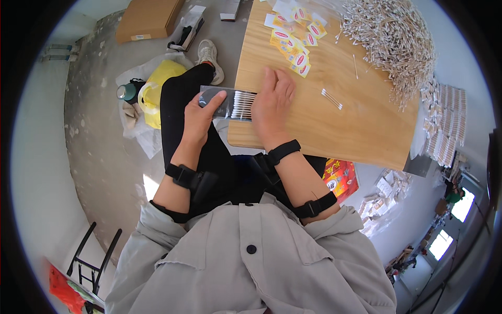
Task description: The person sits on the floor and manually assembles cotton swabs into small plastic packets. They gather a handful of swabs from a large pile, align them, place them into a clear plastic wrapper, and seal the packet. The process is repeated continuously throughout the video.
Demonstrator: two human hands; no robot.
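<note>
My left hand [197, 121] is closed on a clear plastic bag [223, 108], thumb on top, just off the table's left edge. A flat row of white-tipped cotton swabs [242, 104] lies side by side, partly in the bag. My right hand [272, 107] is closed against the other end of the row, at the edge of the wooden table [314, 133]; its fingers cover that end. A few loose cotton swabs [332, 99] lie to its right, and one single swab [355, 67] farther off. Beyond my hands are small yellow and white printed cards [293, 47].
A large heap of cotton swabs [392, 44] covers the table's far right. Stacked packs of swabs [447, 123] stand past the right edge. On the floor at left are a yellow plastic bag [157, 91], a teal-lidded bottle [126, 92] and a cardboard box [146, 21].
</note>
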